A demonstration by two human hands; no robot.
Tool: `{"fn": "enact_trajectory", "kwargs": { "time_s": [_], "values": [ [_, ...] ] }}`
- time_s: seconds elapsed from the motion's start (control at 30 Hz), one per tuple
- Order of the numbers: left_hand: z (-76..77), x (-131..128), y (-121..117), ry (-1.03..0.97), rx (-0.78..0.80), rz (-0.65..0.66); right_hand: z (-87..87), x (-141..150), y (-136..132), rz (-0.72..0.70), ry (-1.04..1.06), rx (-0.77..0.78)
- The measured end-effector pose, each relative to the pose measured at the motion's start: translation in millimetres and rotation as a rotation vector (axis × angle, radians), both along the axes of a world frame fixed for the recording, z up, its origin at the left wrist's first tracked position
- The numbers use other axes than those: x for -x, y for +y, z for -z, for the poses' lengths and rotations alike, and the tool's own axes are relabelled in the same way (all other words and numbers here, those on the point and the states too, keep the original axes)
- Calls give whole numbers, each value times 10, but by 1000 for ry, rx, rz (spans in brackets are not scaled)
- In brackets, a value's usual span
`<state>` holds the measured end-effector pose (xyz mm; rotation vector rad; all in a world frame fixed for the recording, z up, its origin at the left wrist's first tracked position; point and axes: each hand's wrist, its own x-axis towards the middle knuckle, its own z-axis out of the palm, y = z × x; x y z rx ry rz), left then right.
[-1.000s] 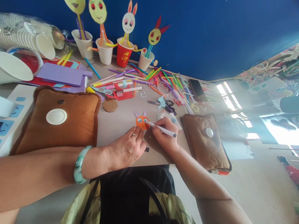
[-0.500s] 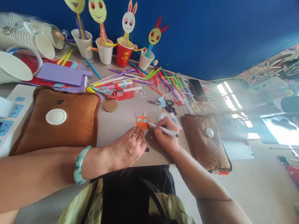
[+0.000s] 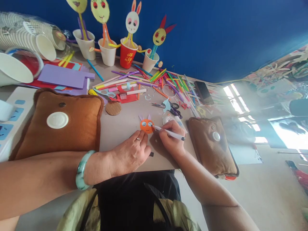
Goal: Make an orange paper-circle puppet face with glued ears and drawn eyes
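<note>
Marker (image 3: 172, 134) edged right; disc (image 3: 147, 127) unmoved.

The pale grey table (image 3: 120, 128) is carrying a crowded spread. In its front half an orange paper face (image 3: 147, 128) is lying flat, and a round brown disc (image 3: 113, 108) is resting farther back, to the left. A big brown cushion (image 3: 79, 138) is filling the left part; a smaller brown cushion (image 3: 207, 144) is sitting at the right edge. Four paper cups (image 3: 128, 57) are standing along the back, while coloured sticks (image 3: 158, 75), scissors (image 3: 175, 110) and a phone (image 3: 204, 93) are lying in front or to the right.
</note>
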<state>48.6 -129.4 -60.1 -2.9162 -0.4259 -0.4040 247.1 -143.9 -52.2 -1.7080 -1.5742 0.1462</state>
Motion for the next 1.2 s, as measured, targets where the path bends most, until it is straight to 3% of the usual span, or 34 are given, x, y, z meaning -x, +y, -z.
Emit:
{"fn": "enact_trajectory", "kwargs": {
  "time_s": [0.3,1.2],
  "values": [
    [27,3,-9,-39,52,-2,4,10,-6,-44,14,8],
    [16,0,-10,-16,-72,-14,-8,5,2,-50,24,-25]
  ]
}}
